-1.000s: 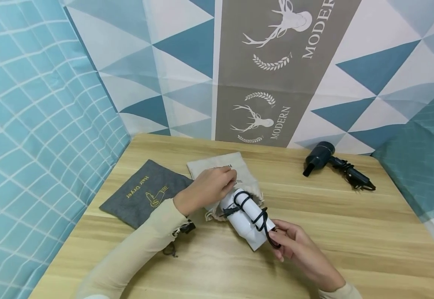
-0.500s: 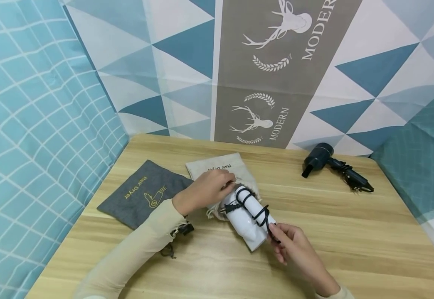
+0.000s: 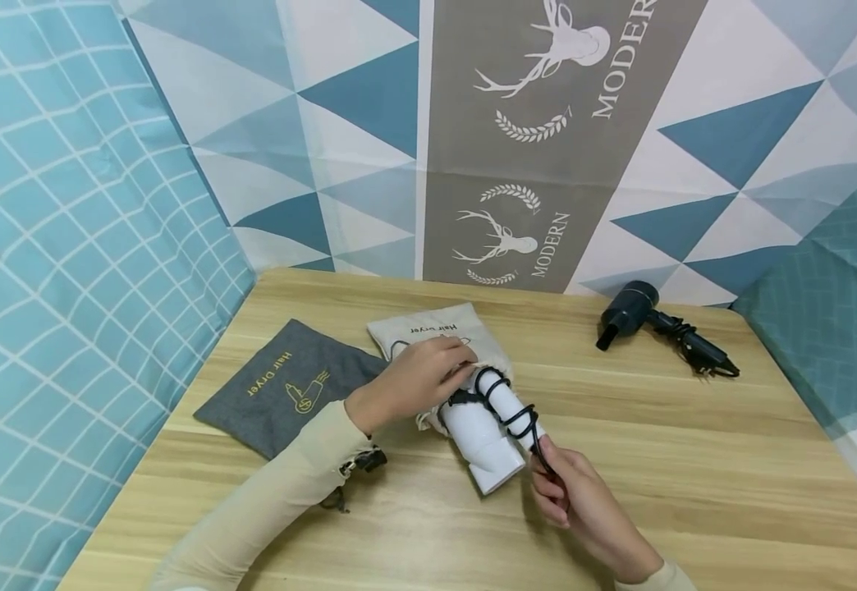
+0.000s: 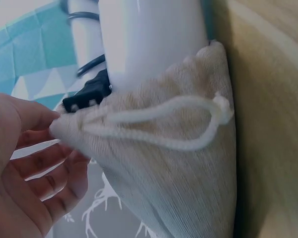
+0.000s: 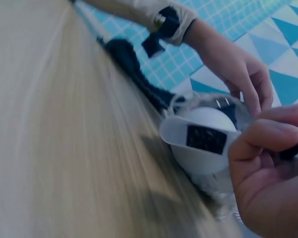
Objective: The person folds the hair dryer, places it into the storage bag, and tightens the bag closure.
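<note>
A white hair dryer [image 3: 473,439], with a black cord [image 3: 524,419] wound round its handle, lies with one end inside a beige drawstring pouch [image 3: 491,349]. My left hand [image 3: 410,382] pinches the rim of the pouch's mouth between thumb and fingers, clearly seen in the left wrist view. Beside that rim sits the cord's black plug [image 4: 87,94]. A white drawstring loop [image 4: 188,145] hangs on the cloth. With curled fingers my right hand [image 3: 584,497] holds the end of the dryer's handle and the cord there. The dryer's flat nozzle [image 5: 176,131] points toward me.
A dark grey pouch [image 3: 273,419] lettered "Hair Dryer" lies flat at the left, partly behind my left arm. At the back right is a black hair dryer [image 3: 631,312] with its cord wrapped round the handle. Patterned cloth [image 3: 369,197] hangs behind the wooden table [image 3: 694,460].
The white hair dryer has turned a little, and its handle now stands farther apart from the nozzle. The pouch's rim has come up round the plug. My left hand has shifted slightly right.
</note>
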The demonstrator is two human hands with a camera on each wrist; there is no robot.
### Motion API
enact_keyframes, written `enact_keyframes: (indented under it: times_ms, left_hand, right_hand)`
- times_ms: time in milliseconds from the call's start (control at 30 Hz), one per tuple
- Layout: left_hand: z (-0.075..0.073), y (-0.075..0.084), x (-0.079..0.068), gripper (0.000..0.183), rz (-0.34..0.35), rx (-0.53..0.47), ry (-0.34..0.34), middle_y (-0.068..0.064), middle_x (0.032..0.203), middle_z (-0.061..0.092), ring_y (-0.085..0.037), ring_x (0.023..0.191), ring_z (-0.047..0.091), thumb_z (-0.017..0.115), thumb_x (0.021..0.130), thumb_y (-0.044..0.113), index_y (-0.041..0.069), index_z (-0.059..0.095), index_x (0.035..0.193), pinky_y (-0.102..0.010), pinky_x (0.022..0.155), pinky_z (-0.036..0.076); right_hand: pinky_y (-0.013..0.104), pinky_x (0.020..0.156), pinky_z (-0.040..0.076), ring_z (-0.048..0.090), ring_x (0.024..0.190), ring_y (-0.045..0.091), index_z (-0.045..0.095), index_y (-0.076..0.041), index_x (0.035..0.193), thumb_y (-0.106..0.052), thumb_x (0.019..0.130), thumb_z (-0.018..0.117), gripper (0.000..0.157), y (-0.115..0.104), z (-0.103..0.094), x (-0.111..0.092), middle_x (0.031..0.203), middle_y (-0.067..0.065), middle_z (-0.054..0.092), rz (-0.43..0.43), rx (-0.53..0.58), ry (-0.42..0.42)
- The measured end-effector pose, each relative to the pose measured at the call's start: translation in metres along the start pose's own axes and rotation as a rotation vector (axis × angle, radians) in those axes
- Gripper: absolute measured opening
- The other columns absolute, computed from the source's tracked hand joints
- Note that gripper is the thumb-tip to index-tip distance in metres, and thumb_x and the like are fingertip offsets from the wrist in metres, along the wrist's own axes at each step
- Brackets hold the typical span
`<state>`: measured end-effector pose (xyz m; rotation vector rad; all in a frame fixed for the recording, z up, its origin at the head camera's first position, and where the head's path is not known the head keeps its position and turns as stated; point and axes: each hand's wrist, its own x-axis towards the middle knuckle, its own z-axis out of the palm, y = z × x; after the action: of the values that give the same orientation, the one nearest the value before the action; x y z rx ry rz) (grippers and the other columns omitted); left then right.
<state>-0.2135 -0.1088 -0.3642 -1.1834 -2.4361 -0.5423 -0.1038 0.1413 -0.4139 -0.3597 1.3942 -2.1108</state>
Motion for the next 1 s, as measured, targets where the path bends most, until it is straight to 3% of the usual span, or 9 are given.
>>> enact_keyframes:
  times_ms: [233,333,433,600,833,1000]
  left_hand:
    - [0.0,0.007,0.001,0.016,0.05,0.025,0.004,0.003,0.091,0.06,-0.006,0.081,0.054,0.05,0.09,0.018,0.013,0.064,0.095,-0.02,0.068,0.046]
    - [-0.004,0.009,0.002,0.016,0.053,0.028,0.016,0.002,0.092,0.06,-0.007,0.083,0.055,0.051,0.09,0.018,0.013,0.065,0.095,-0.02,0.07,0.046]
    - [-0.007,0.01,0.002,0.016,0.042,0.037,0.007,0.004,0.091,0.06,-0.006,0.081,0.054,0.051,0.09,0.019,0.014,0.065,0.094,-0.02,0.07,0.046]
    - [-0.009,0.01,-0.001,0.014,0.027,0.054,-0.022,0.005,0.089,0.057,-0.003,0.075,0.051,0.051,0.089,0.02,0.016,0.064,0.094,-0.018,0.064,0.044]
    - [-0.01,0.014,-0.005,0.021,-0.036,0.109,-0.113,0.002,0.086,0.045,-0.007,0.066,0.04,0.056,0.084,0.017,0.014,0.053,0.104,-0.019,0.052,0.038]
    - [-0.009,0.026,-0.003,0.019,0.007,0.25,-0.146,0.0,0.081,0.046,-0.009,0.062,0.042,0.053,0.086,0.015,0.01,0.051,0.104,-0.021,0.047,0.038]
  right_hand:
    - [0.035,0.033,0.012,0.02,0.039,0.021,0.04,-0.006,0.076,-0.022,0.101,0.018,0.037,-0.002,0.002,-0.001,0.054,0.006,0.021,-0.043,-0.05,-0.066]
    - [0.032,0.034,0.013,0.025,0.039,0.015,0.041,-0.007,0.079,-0.026,0.101,0.018,0.037,-0.003,-0.001,-0.002,0.054,0.002,0.023,-0.034,0.033,-0.032]
    - [0.027,0.036,0.016,0.028,0.042,0.01,0.041,-0.008,0.083,-0.032,0.1,0.018,0.037,-0.003,-0.006,-0.003,0.056,-0.002,0.024,-0.027,0.191,-0.021]
    - [0.023,0.039,0.016,0.018,0.045,0.012,0.042,-0.008,0.087,-0.034,0.1,0.008,0.045,-0.001,-0.009,0.002,0.061,-0.002,0.019,-0.087,0.429,-0.129]
    - [0.022,0.041,0.017,0.015,0.046,0.013,0.043,-0.008,0.088,-0.035,0.099,0.009,0.045,0.004,-0.007,0.005,0.061,-0.001,0.018,-0.114,0.535,-0.169]
    - [0.022,0.041,0.019,0.016,0.047,0.013,0.043,-0.008,0.089,-0.036,0.099,0.012,0.043,0.007,-0.004,0.003,0.061,-0.002,0.018,-0.095,0.541,-0.142]
